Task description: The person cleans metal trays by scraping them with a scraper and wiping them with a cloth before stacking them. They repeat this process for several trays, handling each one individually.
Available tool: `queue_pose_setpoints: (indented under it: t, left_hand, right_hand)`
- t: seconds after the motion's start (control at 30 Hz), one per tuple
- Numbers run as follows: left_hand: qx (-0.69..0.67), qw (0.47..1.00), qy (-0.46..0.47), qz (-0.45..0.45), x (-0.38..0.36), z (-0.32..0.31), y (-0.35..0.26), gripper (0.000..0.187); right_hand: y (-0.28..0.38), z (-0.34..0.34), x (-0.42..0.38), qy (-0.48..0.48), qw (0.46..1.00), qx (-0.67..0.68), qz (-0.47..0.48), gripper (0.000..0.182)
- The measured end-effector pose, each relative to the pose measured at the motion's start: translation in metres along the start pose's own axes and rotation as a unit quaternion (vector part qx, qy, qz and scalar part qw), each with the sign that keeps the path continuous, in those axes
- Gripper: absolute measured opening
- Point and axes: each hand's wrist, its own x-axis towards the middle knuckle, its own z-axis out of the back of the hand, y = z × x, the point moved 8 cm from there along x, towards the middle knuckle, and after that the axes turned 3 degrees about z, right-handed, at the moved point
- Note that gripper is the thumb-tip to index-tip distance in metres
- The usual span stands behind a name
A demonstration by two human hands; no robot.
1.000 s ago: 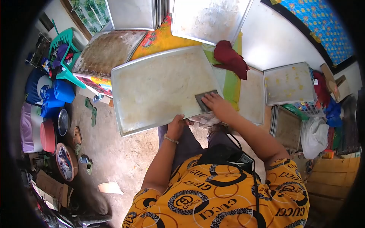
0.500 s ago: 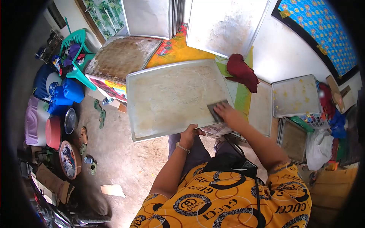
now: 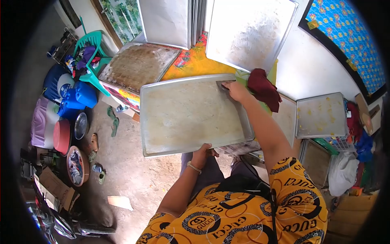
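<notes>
My left hand [image 3: 202, 155] grips the near edge of a large metal baking tray [image 3: 183, 114], thumb on top and fingers underneath. The tray is tilted toward me, with brownish stains and streaks over its flat surface. At its far right corner, my right hand [image 3: 237, 90] presses a dark grey flat rectangular piece [image 3: 222, 86] against the surface. My fingers cover part of that piece, so its exact kind cannot be made out. A dark red cloth [image 3: 263, 87] lies just right of this hand.
A browned tray [image 3: 138, 65] lies at the table's left. Several trays [image 3: 166, 24] stand upright behind, beside a large leaning tray [image 3: 248, 32]. Another tray [image 3: 321, 116] rests on a basket at right. A green chair [image 3: 91, 40], blue jugs [image 3: 83, 96] and basins [image 3: 61, 135] are at left.
My right hand has slid the dark piece from the tray's near right part to its far right corner. My left hand keeps its hold on the near edge. The whole view has shifted slightly.
</notes>
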Motion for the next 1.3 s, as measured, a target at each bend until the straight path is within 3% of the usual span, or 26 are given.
queue_pose_setpoints:
  t: [0.23, 0.33, 0.5, 0.57, 0.67, 0.7, 0.83, 0.93, 1.07, 1.2, 1.3]
  left_hand:
    - [-0.008, 1.0, 0.001, -0.008, -0.005, -0.01, -0.007, 0.017]
    - [-0.003, 1.0, 0.013, -0.004, -0.002, -0.006, -0.001, 0.017]
    - [0.02, 1.0, 0.023, 0.004, -0.002, -0.004, -0.003, 0.022]
    - [0.016, 1.0, 0.025, 0.005, -0.004, -0.005, -0.003, 0.024]
    - [-0.023, 0.999, 0.027, -0.008, -0.01, 0.0, -0.004, 0.028]
    - [-0.044, 0.999, 0.017, -0.022, -0.018, 0.001, -0.008, 0.03]
    - [-0.129, 0.987, -0.018, -0.093, -0.037, 0.027, -0.034, 0.041]
    - [-0.062, 0.993, -0.057, -0.087, -0.044, 0.034, -0.05, 0.043]
    - [-0.077, 0.995, 0.016, -0.066, -0.034, 0.02, -0.043, 0.04]
    - [-0.088, 0.993, 0.056, -0.05, -0.028, -0.013, -0.021, 0.038]
    - [-0.099, 0.992, 0.06, -0.043, -0.027, -0.028, -0.009, 0.038]
  right_hand:
    - [0.067, -0.003, -0.135, 0.051, 0.996, -0.059, 0.05, 0.052]
    - [0.073, -0.004, -0.144, 0.083, 0.993, -0.063, 0.052, 0.052]
    - [0.019, 0.001, -0.035, -0.004, 0.998, -0.033, 0.054, 0.045]
    - [-0.005, -0.003, 0.016, 0.0, 0.998, -0.005, 0.059, 0.052]
    - [0.013, 0.021, 0.025, 0.032, 0.999, -0.015, -0.006, 0.043]
    - [0.009, 0.014, 0.025, 0.032, 0.998, -0.03, 0.035, 0.046]
    - [0.026, -0.007, -0.033, 0.025, 0.995, -0.049, 0.085, 0.049]
    - [0.079, -0.006, -0.121, 0.082, 0.992, -0.063, 0.078, 0.054]
    - [0.112, 0.005, -0.22, 0.114, 0.989, -0.052, 0.072, 0.055]
    - [0.103, 0.021, -0.253, 0.147, 0.988, -0.047, 0.012, 0.054]
    - [0.114, 0.011, -0.248, 0.144, 0.986, -0.04, 0.069, 0.052]
